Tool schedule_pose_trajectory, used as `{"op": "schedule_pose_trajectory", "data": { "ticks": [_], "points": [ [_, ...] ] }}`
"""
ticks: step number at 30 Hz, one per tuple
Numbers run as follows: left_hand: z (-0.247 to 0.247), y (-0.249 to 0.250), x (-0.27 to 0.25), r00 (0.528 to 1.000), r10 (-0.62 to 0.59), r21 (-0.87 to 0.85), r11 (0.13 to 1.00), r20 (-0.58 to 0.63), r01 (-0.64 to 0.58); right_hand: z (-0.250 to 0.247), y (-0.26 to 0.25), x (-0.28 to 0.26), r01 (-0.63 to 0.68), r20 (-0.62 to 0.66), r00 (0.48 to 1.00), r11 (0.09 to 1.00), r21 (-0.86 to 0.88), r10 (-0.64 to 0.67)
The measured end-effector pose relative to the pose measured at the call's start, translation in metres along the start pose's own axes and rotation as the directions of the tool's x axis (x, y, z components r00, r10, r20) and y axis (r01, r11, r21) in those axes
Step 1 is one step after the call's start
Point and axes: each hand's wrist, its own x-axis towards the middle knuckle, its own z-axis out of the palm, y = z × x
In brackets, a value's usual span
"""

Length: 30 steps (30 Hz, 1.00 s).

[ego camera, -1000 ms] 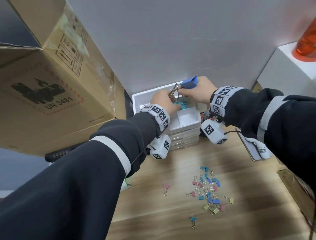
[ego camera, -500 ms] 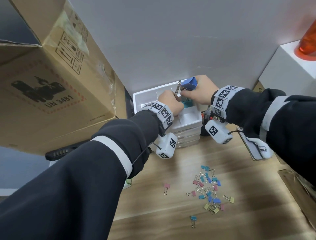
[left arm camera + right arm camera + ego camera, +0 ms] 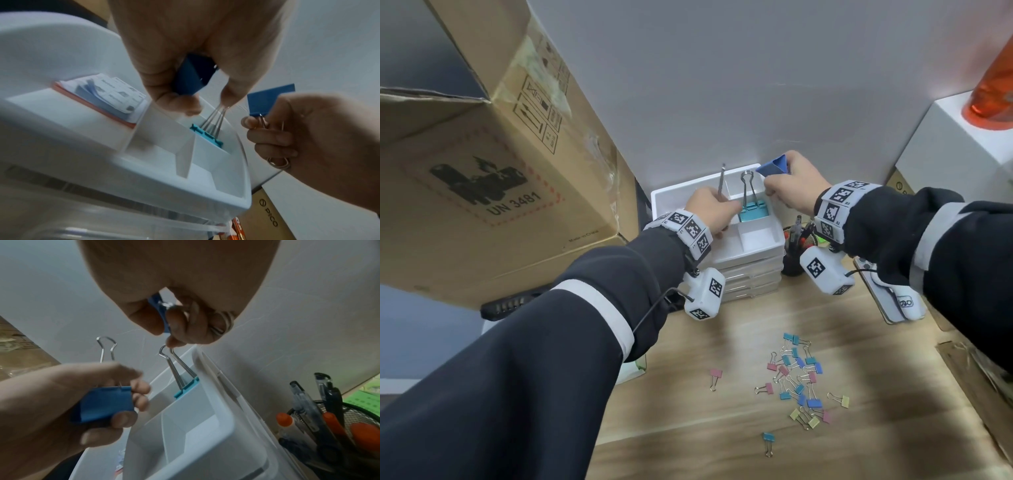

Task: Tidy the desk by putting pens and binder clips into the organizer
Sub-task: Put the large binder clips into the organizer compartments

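The white organizer (image 3: 678,195) stands on stacked drawers by the wall. A teal binder clip (image 3: 753,209) stands in its back right compartment with its wire handles up, also in the wrist views (image 3: 206,135) (image 3: 187,387). My left hand (image 3: 714,212) pinches a blue binder clip (image 3: 193,76) over the organizer's middle, its wire handle (image 3: 722,180) sticking up. To the right of the teal clip and a little higher, my right hand (image 3: 777,186) holds another blue binder clip (image 3: 774,167) by its handles. Several small coloured binder clips (image 3: 798,377) lie on the wooden desk.
A black mesh cup of pens (image 3: 796,240) stands right of the organizer. Paper notes (image 3: 107,92) fill the organizer's left compartment. A large cardboard box (image 3: 482,154) looms at the left. At the right are a white box (image 3: 945,144) with an orange bottle (image 3: 993,85) and a phone (image 3: 873,294).
My hands have drawn apart, the left going left and the right going up and right, each with a blue clip. The teal clip now stands uncovered in its compartment.
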Motion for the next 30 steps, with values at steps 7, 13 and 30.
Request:
{"op": "schedule_pose_trajectory", "data": {
  "ticks": [7,13,30],
  "points": [
    [-0.034,0.0,-0.019,0.974,-0.196,-0.4,0.888,0.118,0.227,0.007,-0.018,-0.015,0.241,0.264,0.946,0.953,-0.184,-0.188],
    [-0.039,-0.014,-0.034,0.966,-0.153,-0.197,0.961,0.209,0.195,0.02,-0.035,-0.026,0.273,0.423,0.892,0.935,-0.224,-0.159],
    [-0.034,-0.016,-0.057,0.906,-0.071,-0.16,0.976,0.417,0.15,0.035,-0.038,-0.037,0.069,0.332,0.937,0.99,0.121,-0.106]
  ]
}}
